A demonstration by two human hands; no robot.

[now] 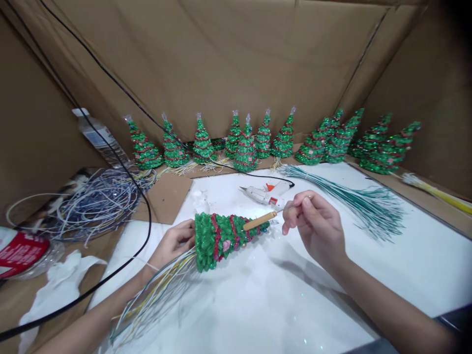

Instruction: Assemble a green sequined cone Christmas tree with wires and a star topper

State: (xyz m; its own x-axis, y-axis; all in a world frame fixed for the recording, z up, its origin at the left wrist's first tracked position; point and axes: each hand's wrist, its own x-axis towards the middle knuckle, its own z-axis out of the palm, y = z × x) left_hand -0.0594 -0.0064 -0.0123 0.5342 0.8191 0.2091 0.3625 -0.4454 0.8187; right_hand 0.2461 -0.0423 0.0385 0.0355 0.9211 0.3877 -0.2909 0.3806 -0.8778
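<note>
"Watching the head feed from my desk, I have a green, glittery cone-shaped tree with red garlands [232, 238] lying on its side above the white tabletop [221, 319]. Its wide base faces left and its tip points right."

"What do you see of the hands?"

"I see the left hand [179, 241] at the base, fingers curled in and gripping its far edge; the fingertips are hidden from me. A loose bundle of white, yellow and green wires [165, 278] trails from the base across the left forearm."

"And the other one?"

"The right hand [319, 223] is raised near the tip, thumb and forefinger pinched on the thin metal shaft of a tool with a pale wooden handle [260, 221]. That handle points back over the tree's upper part; I can't tell whether they touch."

"Anything around them?"

"Just beyond the tip I see a white glue gun with an orange trigger [260, 195]. To its right, a fanned bundle of thin green wires [354, 196] lies on the tabletop. Along the brown cardboard wall [221, 59], I make out a row of similar green trees [246, 153], standing upright."
</note>
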